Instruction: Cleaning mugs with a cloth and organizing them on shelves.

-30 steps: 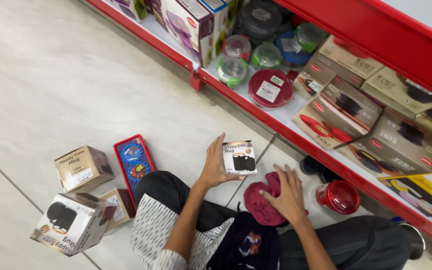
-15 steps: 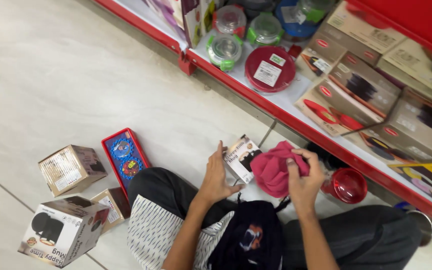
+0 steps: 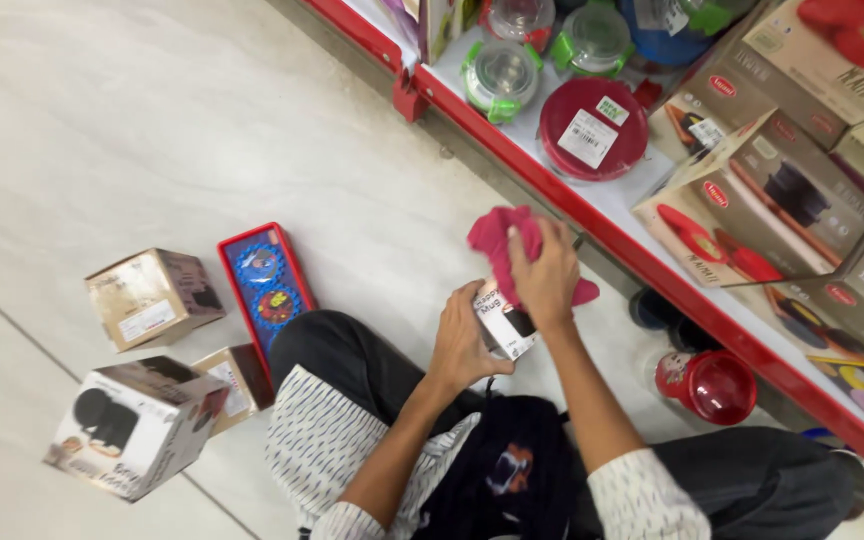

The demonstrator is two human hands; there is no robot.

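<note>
Left hand: the left hand (image 3: 462, 345), at the centre of the frame, is wrapped around the side of a small white mug box (image 3: 505, 322), fingers curled on it.
Right hand: the right hand (image 3: 544, 278) is bunched around a pink cloth (image 3: 497, 240) and presses it onto the top of the box.
Where the box is: held in the air above the lap, just below the red edge of the shelf (image 3: 592, 225).
Slip risk: the box sits in a one-handed side grip, so a hard rub from above could, I judge, twist it out onto the tiled floor (image 3: 152, 120).
Crush risk: thin cardboard may dent under the pressing hand (the contents do not show).
Around: a red lidded container (image 3: 592, 128) sits on the shelf at upper centre; a brown carton (image 3: 152, 297) and a red flat pack (image 3: 264, 290) lie at left, well apart from the hands.
Snag risk: the loose cloth end hangs near the shelf edge and could catch there.
</note>
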